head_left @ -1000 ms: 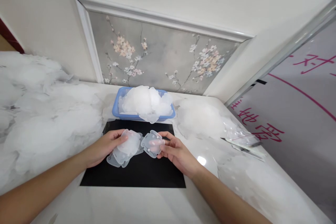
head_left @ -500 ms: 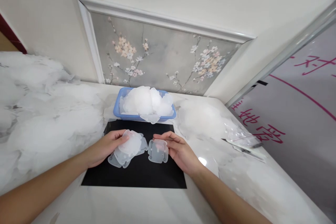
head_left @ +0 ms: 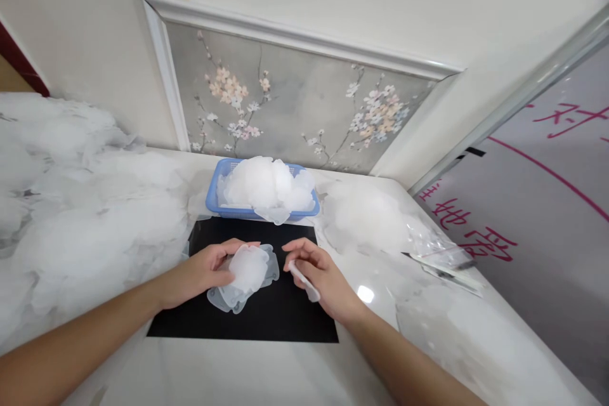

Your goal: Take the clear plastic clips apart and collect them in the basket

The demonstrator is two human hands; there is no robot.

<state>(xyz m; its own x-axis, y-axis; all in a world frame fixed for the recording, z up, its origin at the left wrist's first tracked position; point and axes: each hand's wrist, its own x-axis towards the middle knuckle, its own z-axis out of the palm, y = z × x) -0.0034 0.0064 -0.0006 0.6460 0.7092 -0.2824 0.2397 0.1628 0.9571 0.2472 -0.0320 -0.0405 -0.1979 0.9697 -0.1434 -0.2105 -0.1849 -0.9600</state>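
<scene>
Several thin, frosted translucent plastic pieces [head_left: 248, 269] with notched, rounded edges are gripped in a loose stack by my left hand [head_left: 208, 274], thumb on top. My right hand [head_left: 320, 274] holds one or more similar pieces [head_left: 304, 280], turned nearly edge-on against the palm; how many cannot be made out. Both hands are over a black mat [head_left: 228, 325], with a narrow gap between them. Just beyond the mat stands a blue plastic basket [head_left: 233, 211] heaped with white translucent pieces [head_left: 259, 184].
A wide pile of the same whitish pieces [head_left: 90, 216] covers the left of the marble-patterned table [head_left: 238, 371]. Another heap [head_left: 364, 216] lies right of the basket, near clear plastic bags [head_left: 438, 244]. A wall with a framed floral panel [head_left: 295, 101] rises behind; a whiteboard [head_left: 537, 216] stands at right.
The piece in my right hand has turned from facing me to nearly edge-on, closer to the palm. My left hand and its stack have shifted slightly right and toward me.
</scene>
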